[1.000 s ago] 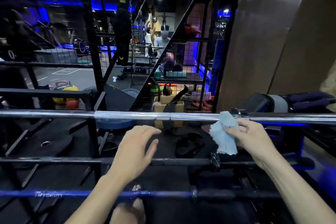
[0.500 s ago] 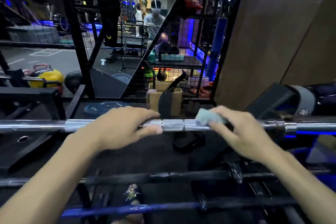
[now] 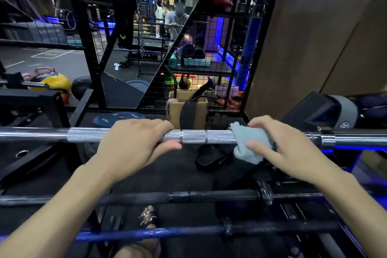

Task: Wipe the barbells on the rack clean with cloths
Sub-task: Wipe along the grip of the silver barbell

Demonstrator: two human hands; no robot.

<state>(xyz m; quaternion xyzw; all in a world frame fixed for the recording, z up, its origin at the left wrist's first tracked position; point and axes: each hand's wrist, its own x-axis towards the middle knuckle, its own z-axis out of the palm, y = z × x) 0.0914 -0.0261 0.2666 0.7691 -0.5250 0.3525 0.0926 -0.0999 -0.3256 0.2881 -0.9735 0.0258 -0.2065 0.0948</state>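
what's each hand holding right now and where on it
The left hand grips the silver barbell on its knurled shaft. The right hand wraps a light blue cloth around the same shaft.

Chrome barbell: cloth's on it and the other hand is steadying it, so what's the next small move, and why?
Probably slide the right hand with the light blue cloth leftward along the chrome barbell. The cloth is wrapped over the bar near its right collar, a bare knurled stretch lies between the hands, and the left hand grips the bar to hold it steady.
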